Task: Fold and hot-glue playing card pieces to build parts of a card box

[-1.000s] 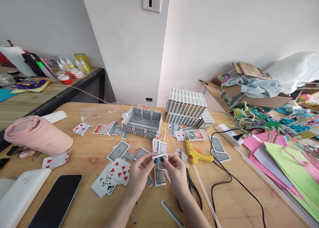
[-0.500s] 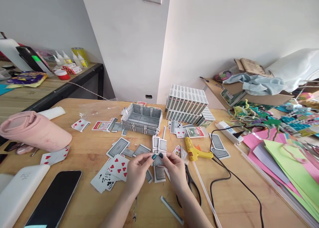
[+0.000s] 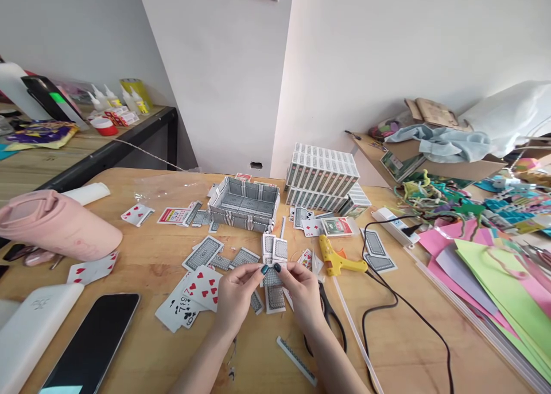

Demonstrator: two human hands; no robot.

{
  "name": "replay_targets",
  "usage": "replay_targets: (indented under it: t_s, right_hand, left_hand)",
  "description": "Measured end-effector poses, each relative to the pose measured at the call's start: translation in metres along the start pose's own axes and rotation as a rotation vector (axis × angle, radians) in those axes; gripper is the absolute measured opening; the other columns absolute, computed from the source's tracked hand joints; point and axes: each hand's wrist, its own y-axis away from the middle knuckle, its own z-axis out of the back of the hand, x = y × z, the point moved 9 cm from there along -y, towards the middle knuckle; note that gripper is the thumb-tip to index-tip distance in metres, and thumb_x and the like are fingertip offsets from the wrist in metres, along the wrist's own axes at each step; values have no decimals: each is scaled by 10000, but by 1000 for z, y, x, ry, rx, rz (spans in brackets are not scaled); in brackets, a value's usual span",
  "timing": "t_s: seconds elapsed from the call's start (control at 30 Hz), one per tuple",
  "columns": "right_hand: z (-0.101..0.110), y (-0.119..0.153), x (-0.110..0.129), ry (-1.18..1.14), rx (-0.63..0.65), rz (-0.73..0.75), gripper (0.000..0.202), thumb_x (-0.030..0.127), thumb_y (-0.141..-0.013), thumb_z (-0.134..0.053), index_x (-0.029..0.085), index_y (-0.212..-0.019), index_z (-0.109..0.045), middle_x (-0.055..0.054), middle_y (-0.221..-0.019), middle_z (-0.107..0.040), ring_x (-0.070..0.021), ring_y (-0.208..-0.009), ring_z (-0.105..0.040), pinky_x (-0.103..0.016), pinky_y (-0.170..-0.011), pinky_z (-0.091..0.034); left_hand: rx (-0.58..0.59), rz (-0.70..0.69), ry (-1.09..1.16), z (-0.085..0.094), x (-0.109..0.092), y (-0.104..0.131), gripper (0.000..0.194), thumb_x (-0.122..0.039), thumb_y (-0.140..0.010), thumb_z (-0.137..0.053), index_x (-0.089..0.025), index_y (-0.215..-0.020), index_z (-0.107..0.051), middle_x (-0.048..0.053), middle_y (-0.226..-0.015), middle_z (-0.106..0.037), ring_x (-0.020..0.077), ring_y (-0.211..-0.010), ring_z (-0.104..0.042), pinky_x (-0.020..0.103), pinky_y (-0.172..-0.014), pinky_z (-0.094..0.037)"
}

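Note:
My left hand (image 3: 241, 291) and my right hand (image 3: 301, 291) meet at the middle of the table, thumbs side by side. Both pinch a small piece of patterned card (image 3: 271, 277) between thumb and fingertips. Under and beyond the fingers lie folded card pieces (image 3: 279, 249), and another patterned card (image 3: 275, 300) lies just below. Behind them stands an open box made of cards (image 3: 245, 207). Loose playing cards (image 3: 202, 288) are beside my left hand. Black scissors (image 3: 331, 313) lie partly hidden behind my right hand and forearm.
A yellow glue gun (image 3: 340, 261) with a black cable (image 3: 413, 308) lies to the right, near a white power strip (image 3: 394, 226). Stacked card packs (image 3: 322, 173) stand at the back. Coloured paper (image 3: 495, 296) is far right; a phone (image 3: 92, 342) and pink roll (image 3: 64, 225) are left.
The view has shifted very slightly. Both hands keep their pinch on the small card piece, with barely any visible movement.

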Motion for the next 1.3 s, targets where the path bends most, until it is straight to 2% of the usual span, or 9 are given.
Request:
replay_targets:
  t_s: [0.13, 0.8, 1.3]
  right_hand:
    - [0, 0, -2, -19, 5, -16, 221, 355, -681, -714, 146, -661, -643, 3, -615, -610, -120, -580, -516, -242, -592, -415]
    - [1, -1, -7, -31, 5, -29, 219, 364, -678, -717, 157, -665, -645, 10, -620, -602, -119, -568, -502, -249, -591, -414]
    - [-2, 1, -6, -41, 18, -31, 210, 357, -689, -709, 154, -685, -658, -4, -635, -628, -136, -585, -541, -261, -606, -444]
  left_hand:
    - [-26, 2, 5, 1, -3, 2, 166, -289, -642, -702, -157, -743, -708, 45, -714, -725, 199, -736, -672, 259, -664, -523]
    - [1, -8, -9, 2, 5, 0, 165, -298, -666, -697, -158, -751, -698, 26, -700, -709, 138, -663, -618, 197, -599, -481]
    - [-28, -21, -40, 2, -4, 3, 172, -310, -662, -693, -151, -724, -699, 22, -639, -682, 124, -598, -575, 196, -554, -447]
